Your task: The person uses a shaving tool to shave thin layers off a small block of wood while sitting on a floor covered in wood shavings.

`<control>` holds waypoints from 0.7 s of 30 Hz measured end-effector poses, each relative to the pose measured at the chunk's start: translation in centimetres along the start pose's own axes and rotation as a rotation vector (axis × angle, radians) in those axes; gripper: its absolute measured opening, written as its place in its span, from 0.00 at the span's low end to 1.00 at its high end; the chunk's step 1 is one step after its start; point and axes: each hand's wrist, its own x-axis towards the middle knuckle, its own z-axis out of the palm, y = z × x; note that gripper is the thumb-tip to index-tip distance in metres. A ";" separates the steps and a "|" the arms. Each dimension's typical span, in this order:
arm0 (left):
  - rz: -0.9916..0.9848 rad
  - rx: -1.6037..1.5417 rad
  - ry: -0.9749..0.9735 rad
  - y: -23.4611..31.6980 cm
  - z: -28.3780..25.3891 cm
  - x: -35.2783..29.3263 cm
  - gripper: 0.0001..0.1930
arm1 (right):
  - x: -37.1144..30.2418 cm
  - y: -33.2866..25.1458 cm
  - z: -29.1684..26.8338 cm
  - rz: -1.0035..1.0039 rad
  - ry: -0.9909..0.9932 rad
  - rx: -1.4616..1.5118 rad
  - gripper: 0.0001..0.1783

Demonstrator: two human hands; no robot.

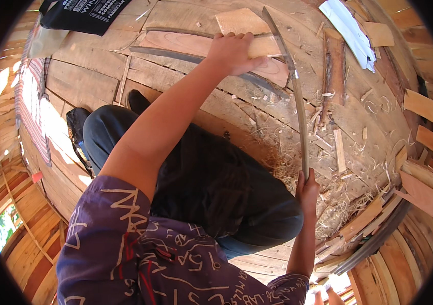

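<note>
My left hand (231, 53) is closed over a short, pale piece of wood (266, 47), pressing it down on a longer plank (178, 41) that lies on the floor. My right hand (308, 191) grips the lower end of the long, straight handle of a knife (300, 114). Its narrow, slightly curved blade points away from me, and its edge is at the right end of the pale piece, just beside my left hand. Whether the blade cuts into the wood cannot be made out. Another flat piece of wood (242, 23) lies just beyond my left hand.
Curled shavings and chips (349, 198) litter the floor right of my bent leg. A bark-edged slab (334, 76) and a white sheet (349, 33) lie at far right. A black bag (81, 15) sits far left, a striped cloth (32, 96) below it. Wood strips (361, 221) lie along the right.
</note>
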 end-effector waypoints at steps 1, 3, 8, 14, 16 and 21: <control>0.009 -0.008 0.015 0.2 0.3 0.1 0.36 | 0.0 0.2 0.1 0.012 -0.004 0.018 0.09; -0.015 0.003 0.015 -0.4 0.3 -0.1 0.36 | -0.4 -1.1 -1.1 0.001 -0.007 0.015 0.09; 0.005 0.037 0.051 -0.4 0.6 0.1 0.36 | -3.3 -0.4 -4.0 0.032 -0.036 -0.002 0.08; 0.007 0.051 0.045 -0.4 0.2 -0.2 0.37 | -2.4 -0.9 -3.9 0.051 -0.050 -0.010 0.09; 0.007 0.057 0.040 -0.4 0.3 -0.2 0.37 | -0.4 -2.1 -3.0 0.043 -0.052 0.008 0.09; 0.005 0.031 0.058 -0.3 0.9 0.3 0.37 | -0.3 -1.9 -2.7 0.018 -0.008 0.031 0.08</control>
